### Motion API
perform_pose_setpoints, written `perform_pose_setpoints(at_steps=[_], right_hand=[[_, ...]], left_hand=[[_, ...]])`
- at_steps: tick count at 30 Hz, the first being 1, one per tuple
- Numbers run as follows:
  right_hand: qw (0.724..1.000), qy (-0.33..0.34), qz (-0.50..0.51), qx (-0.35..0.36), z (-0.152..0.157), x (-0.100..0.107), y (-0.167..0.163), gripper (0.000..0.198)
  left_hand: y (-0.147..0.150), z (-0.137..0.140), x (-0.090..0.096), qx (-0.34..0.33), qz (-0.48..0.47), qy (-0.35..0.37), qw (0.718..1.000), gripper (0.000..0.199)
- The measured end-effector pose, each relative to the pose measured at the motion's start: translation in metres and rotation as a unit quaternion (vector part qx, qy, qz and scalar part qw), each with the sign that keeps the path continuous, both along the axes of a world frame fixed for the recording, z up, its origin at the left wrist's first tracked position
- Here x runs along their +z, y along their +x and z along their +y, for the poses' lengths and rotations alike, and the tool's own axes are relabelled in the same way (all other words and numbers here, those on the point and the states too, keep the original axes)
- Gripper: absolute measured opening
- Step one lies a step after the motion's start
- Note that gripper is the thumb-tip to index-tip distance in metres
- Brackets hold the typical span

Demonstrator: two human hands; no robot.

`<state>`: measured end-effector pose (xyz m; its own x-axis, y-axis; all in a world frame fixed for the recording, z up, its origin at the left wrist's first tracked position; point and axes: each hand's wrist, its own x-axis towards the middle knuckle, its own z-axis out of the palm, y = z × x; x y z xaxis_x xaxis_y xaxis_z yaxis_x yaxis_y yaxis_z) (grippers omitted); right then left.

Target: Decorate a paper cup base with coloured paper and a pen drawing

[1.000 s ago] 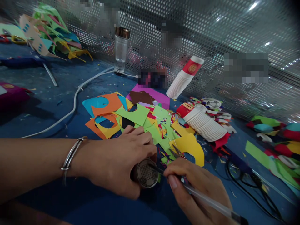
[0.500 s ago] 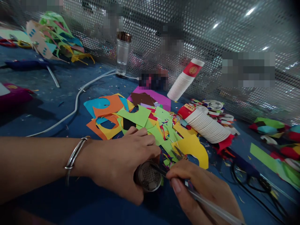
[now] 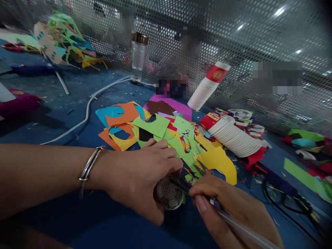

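My left hand, with a silver bangle at the wrist, is wrapped around a small round cup-like thing. Its whitish circular end faces up and bears a dark grid of drawn lines. In my right hand is a pen with a clear barrel, pinched between thumb and fingers. The pen's dark front end reaches to the upper right of the circle; whether the tip touches cannot be made out. Just beyond the right fingers lie scissors, their blades pointing away and their handles hidden.
Coloured paper scraps spread ahead of my hands. One stack of paper cups leans by the perforated metal screen; another stack lies sideways. Glasses, a water bottle, a white cable and glue guns surround the area.
The view has shifted slightly, so most things sit a little farther right. Both hands keep their hold, and the pen stays at nearly the same spot on the circle.
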<state>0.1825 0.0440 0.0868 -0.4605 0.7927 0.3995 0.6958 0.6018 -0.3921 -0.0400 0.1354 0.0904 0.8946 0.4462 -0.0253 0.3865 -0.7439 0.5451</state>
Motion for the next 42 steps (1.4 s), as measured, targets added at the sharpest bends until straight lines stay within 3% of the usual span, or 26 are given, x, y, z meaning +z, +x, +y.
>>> perform_pose_setpoints(at_steps=[13, 42], right_hand=[[0.999, 0.015, -0.049, 0.005, 0.0001, -0.0002, 0.0014, 0.022], [0.999, 0.034, -0.025, -0.006, 0.0003, -0.0016, -0.0039, 0.023]], left_hand=[[0.0005, 0.0006, -0.0015, -0.002, -0.006, 0.0, 1.0, 0.044], [0.0026, -0.0026, -0.0035, 0.008, -0.023, -0.008, 1.0, 0.048]])
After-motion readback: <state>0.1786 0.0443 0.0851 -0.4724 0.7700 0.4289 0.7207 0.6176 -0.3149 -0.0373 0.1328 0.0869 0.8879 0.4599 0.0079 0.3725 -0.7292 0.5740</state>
